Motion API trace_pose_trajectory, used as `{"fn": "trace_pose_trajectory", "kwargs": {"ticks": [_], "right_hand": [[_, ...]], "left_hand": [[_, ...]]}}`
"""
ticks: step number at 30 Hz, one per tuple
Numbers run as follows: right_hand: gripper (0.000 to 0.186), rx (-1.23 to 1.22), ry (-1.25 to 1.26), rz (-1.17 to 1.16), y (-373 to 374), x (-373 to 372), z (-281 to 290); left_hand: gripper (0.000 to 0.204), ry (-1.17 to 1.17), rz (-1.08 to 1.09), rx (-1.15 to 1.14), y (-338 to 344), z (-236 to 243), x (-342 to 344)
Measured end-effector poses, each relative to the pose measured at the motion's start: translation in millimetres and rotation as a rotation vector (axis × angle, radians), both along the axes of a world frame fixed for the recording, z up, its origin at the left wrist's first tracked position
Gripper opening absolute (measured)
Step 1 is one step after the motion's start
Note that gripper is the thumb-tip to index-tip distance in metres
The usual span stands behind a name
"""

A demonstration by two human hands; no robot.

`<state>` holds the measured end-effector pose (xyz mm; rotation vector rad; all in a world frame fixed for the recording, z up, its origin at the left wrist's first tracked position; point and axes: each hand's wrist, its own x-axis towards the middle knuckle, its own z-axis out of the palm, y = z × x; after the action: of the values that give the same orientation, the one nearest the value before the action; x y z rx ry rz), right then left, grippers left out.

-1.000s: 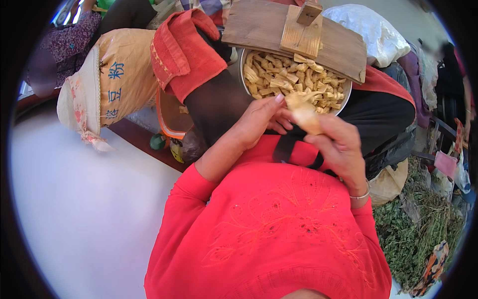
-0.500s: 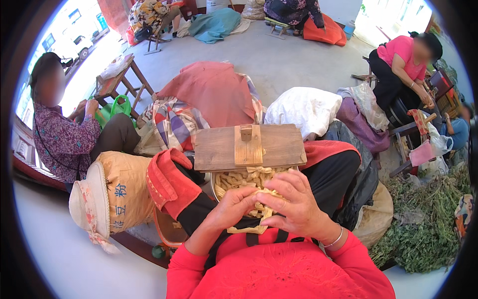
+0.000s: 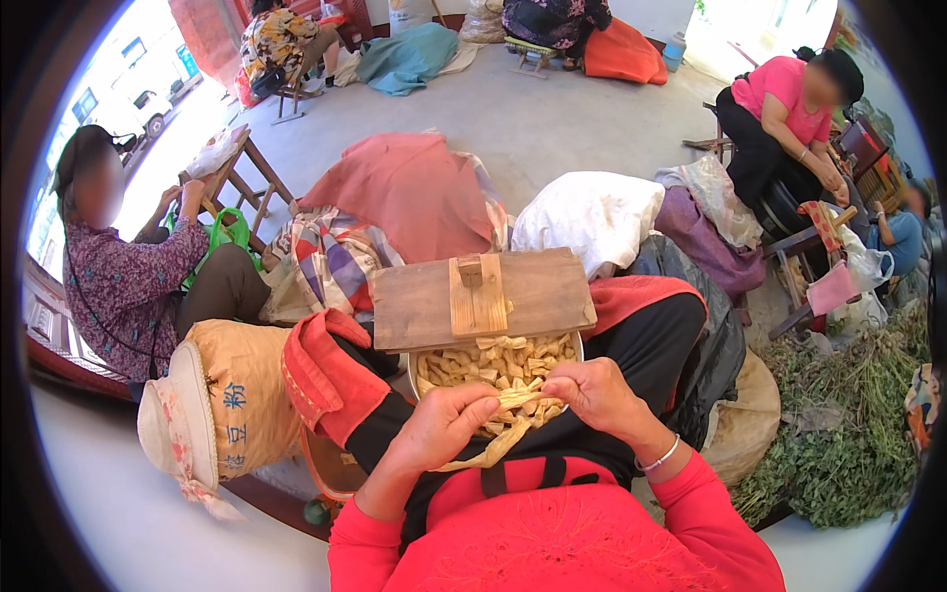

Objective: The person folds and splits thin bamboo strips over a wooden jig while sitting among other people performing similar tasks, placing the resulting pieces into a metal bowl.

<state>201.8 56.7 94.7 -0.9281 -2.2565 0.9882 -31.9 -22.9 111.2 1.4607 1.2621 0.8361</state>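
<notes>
My left hand (image 3: 444,424) and my right hand (image 3: 602,400) pinch opposite ends of a pale yellow, wrinkled strip (image 3: 521,398) over a round metal bowl (image 3: 414,373). The bowl holds several yellow knotted pieces (image 3: 473,361) of the same kind. A longer yellow strip (image 3: 493,452) trails down below my hands toward the lower left. A wooden board (image 3: 395,306) with a nailed block (image 3: 478,316) lies over the far part of the bowl, between my knees, which have red cloths (image 3: 335,375) over them.
A tan sack (image 3: 256,385) topped by a cream hat stands at left, dried green plants (image 3: 819,434) at right. Cloth-covered heaps (image 3: 404,197) and a white sack (image 3: 582,217) lie ahead. Several people, one at left (image 3: 128,266), another at right (image 3: 779,109), sit near stools (image 3: 237,187).
My head has tilted up since a second ago, showing the room. My hands have drawn apart from a bunched grip to either side of the strip, and the right hand is lower.
</notes>
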Motion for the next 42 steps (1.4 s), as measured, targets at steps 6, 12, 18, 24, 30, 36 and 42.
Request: {"fn": "trace_pose_trajectory", "kwargs": {"ticks": [6,12,18,24,30,36,42], "right_hand": [[0.022,0.174,-0.063,-0.133,6.2,-5.4,-8.5],[0.023,-0.212,0.341,-0.241,4.4,-5.6,-18.5],[0.017,-0.274,-0.023,0.21,-8.7,-15.8,-49.1],[0.02,-0.344,0.639,0.172,-7.2,-49.6,-18.4],[0.019,0.089,0.374,-0.221,10.5,-64.4,-44.8],[0.022,0.48,0.168,-0.335,14.2,-60.1,-56.9],[0.005,0.484,0.037,-0.252,18.6,-41.3,-60.9]], "left_hand": [[0.025,0.538,0.062,0.373,10.8,-0.7,7.2],[0.019,0.22,0.091,0.243,8.8,-25.7,54.0],[0.02,0.515,0.164,0.378,49.2,-40.0,22.0],[0.028,-0.23,0.212,0.315,36.9,-65.7,31.4],[0.03,-0.636,0.412,-0.075,30.6,-63.8,45.8],[0.037,-0.76,0.303,-0.165,28.8,-72.7,49.6],[0.01,-0.08,0.283,0.194,30.5,-86.6,46.6]]}}
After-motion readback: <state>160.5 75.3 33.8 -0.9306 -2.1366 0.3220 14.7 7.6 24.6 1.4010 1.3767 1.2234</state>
